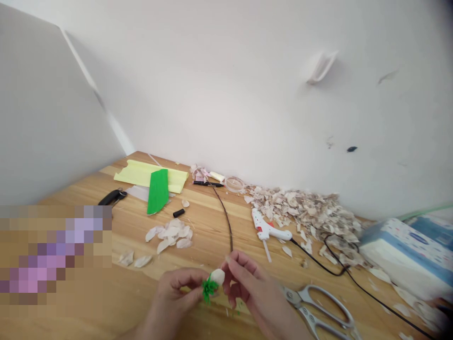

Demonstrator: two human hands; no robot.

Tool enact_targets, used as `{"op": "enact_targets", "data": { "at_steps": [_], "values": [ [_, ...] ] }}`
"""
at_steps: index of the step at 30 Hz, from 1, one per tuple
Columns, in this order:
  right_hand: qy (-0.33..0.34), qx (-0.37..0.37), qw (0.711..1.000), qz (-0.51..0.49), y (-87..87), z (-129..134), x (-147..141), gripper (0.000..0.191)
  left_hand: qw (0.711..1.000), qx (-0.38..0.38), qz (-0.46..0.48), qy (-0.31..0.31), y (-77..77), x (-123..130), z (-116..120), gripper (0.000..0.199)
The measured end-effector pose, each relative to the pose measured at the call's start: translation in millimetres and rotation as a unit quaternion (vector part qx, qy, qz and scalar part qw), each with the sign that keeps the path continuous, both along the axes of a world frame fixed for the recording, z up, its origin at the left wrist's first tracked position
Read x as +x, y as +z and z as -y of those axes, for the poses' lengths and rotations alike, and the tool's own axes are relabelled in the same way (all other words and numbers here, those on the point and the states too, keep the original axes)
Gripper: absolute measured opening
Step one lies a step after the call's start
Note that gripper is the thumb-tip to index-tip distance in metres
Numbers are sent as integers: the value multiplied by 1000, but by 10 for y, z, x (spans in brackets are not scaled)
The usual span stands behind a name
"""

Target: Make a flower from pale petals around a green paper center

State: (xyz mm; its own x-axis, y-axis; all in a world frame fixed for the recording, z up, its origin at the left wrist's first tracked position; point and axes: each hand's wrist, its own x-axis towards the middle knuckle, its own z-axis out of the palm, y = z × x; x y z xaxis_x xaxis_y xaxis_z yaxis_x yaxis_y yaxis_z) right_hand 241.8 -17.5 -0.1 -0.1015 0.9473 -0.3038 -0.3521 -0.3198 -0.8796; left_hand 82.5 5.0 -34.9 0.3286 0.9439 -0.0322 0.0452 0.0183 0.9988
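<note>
My left hand (184, 288) pinches a small flower piece between thumb and forefinger. Its green fringed centre (210, 287) faces me, and a whitish petal (217, 276) stands beside it on the right. My right hand (247, 278) is close against the petal's right side with its fingers curled and closed; what they grip, if anything, is hidden. A thin dark brown stem (225, 212) runs from behind my right hand up the table to a pale petalled flower (199, 172). Several loose petals (173, 233) lie in a small pile beyond my left hand.
A white glue gun (265, 226) with a black cord lies right of centre, before a heap of dried petals (300, 208). Grey-handled scissors (318, 307) sit beside my right forearm. Green paper (158, 191), yellow paper (138, 174) and a tissue pack (410, 250) lie farther out.
</note>
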Motion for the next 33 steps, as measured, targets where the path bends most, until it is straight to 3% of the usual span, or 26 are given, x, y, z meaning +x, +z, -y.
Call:
{"op": "enact_targets", "data": {
  "at_steps": [8, 18, 28, 31, 33],
  "values": [
    [36, 49, 997, 45, -22, 38, -3, 30, 1000, -11, -5, 1, 7, 0, 22, 10],
    [13, 54, 997, 58, -20, 45, -29, 40, 1000, 7, -9, -5, -26, -5, 24, 13],
    [17, 64, 989, 135, -42, 22, -6, 37, 1000, 9, -27, -10, 17, 3, 21, 13],
    [25, 91, 986, 136, -30, 56, 16, 30, 1000, 2, -18, -17, 16, 2, 18, 10],
    [34, 137, 972, 188, -2, 80, 60, 17, 1000, -16, 1, -21, 9, 6, 20, 8]
  ]
}}
